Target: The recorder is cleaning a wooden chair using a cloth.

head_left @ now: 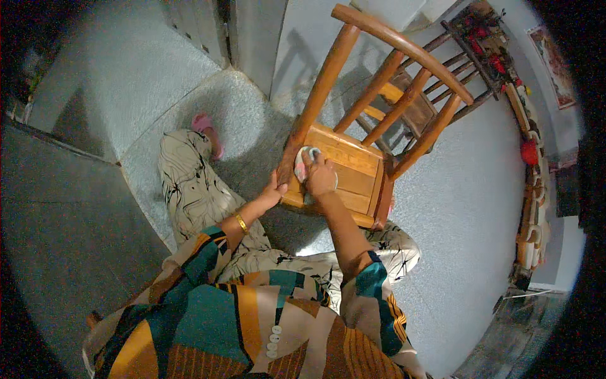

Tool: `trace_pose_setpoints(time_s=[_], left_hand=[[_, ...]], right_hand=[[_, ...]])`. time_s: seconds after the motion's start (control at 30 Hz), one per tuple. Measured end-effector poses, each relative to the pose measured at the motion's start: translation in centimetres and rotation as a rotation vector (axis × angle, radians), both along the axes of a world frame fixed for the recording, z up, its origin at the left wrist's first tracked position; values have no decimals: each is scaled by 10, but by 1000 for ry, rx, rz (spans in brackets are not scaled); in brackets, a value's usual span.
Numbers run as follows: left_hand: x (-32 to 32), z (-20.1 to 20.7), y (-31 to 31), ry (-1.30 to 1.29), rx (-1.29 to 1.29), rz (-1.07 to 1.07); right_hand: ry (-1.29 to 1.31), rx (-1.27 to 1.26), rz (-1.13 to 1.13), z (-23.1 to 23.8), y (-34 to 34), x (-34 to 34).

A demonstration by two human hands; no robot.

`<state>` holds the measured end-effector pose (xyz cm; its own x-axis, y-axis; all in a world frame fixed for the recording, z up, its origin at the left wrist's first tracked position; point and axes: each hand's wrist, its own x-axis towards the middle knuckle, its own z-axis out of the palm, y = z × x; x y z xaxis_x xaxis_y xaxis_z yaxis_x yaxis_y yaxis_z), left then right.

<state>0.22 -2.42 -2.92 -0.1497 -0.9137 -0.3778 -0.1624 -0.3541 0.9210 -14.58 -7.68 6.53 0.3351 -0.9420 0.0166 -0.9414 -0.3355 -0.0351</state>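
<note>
A brown wooden chair [360,165] stands tilted in front of me, its slatted backrest leaning away to the upper right. My left hand [275,191] is closed round the left edge of the seat near its front corner. On the left part of the seat, my right hand [320,177] presses down a bunched light cloth [299,165] with pink and greenish patches. The fingers of that hand bend over the cloth and partly hide it. The far legs of the chair are hidden under the seat.
Behind the chair stands a second, darker wooden chair [413,110]. Along the right wall runs a long shelf [527,234] with red and white items. My pink slipper [203,123] rests on the grey floor [442,202]. Grey doors [202,25] are at the back.
</note>
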Motion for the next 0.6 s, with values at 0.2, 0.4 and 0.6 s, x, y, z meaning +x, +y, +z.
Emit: trace_pose_setpoints(time_s=[0.2,0.4,0.6], left_hand=[[2,2,0,25,21,-34],[7,15,2,55,48,-28],[3,19,0,-25,85,-44]], right_hand=[[43,130,-1,-2,28,-3],[-237,274,357,-5,46,-25],[-547,358,262,-6,-6,-56]])
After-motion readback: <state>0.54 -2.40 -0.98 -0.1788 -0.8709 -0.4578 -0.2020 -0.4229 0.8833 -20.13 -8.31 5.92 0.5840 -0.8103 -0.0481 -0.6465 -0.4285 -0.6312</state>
